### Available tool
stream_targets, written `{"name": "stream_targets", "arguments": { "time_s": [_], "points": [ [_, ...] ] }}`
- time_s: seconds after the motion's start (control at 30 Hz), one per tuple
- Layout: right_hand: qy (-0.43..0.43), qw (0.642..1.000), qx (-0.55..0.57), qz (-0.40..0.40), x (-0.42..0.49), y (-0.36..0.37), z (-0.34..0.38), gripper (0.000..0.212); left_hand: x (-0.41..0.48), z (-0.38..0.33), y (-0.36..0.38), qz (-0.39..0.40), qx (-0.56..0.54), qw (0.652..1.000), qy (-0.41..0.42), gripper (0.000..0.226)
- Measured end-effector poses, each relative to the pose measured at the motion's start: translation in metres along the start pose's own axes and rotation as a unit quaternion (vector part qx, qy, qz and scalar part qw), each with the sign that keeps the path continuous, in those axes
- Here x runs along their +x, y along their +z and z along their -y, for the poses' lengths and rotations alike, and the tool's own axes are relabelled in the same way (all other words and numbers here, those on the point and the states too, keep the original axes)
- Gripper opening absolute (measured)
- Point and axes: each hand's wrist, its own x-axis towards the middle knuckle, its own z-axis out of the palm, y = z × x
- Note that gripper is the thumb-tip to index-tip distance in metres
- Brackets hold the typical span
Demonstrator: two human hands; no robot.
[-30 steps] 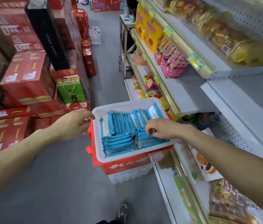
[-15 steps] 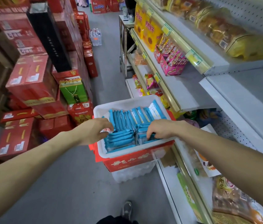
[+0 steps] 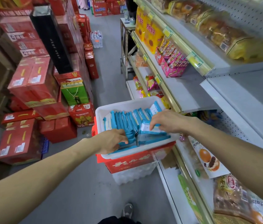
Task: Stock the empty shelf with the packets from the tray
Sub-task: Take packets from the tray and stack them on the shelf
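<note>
- The left hand [image 3: 114,139] has come off the rim of the white tray [image 3: 127,105] and gone inside. Its fingers now curl into the flat-lying blue packets [image 3: 127,120].
- The right hand [image 3: 168,122] has closed round a bunch of packets and tipped them up.
- Judgement: both hands are loading, so a lift to the empty shelf [image 3: 248,97] comes next. No packets are on it yet.

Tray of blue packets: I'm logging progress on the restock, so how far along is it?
Done: nothing visible; the grey shelf shows bare board beside the pink boxes. In hand: the left hand and right hand are in the white tray, fingers curled on blue packets. Left: nearly everything, since the tray looks full.
</note>
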Motion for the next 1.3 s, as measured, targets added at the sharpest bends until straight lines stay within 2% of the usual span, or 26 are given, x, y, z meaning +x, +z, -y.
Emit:
{"name": "stream_targets", "arguments": {
  "time_s": [0.27,0.53,0.83,1.07,1.3],
  "points": [
    [0.042,0.989,0.127,-0.064,-0.024,-0.057,-0.012,0.041,0.018,-0.001,-0.004,0.056,0.023,0.998,0.023,0.04],
    [0.066,0.971,0.215,-0.083,-0.045,-0.07,-0.012,0.039,0.029,0.005,-0.001,0.124,0.032,0.991,0.023,0.048],
    [0.094,0.966,0.229,-0.077,-0.06,-0.06,-0.02,0.039,0.032,0.008,-0.013,0.104,0.017,0.994,0.033,0.044],
    [0.121,0.965,0.207,-0.105,-0.073,-0.063,-0.029,0.044,0.037,-0.001,-0.113,0.014,-0.09,0.996,0.012,0.044],
    [0.169,0.948,0.218,-0.157,-0.122,-0.077,-0.038,0.045,0.066,-0.044,-0.206,0.002,-0.136,0.987,0.083,0.037]
  ]
}}
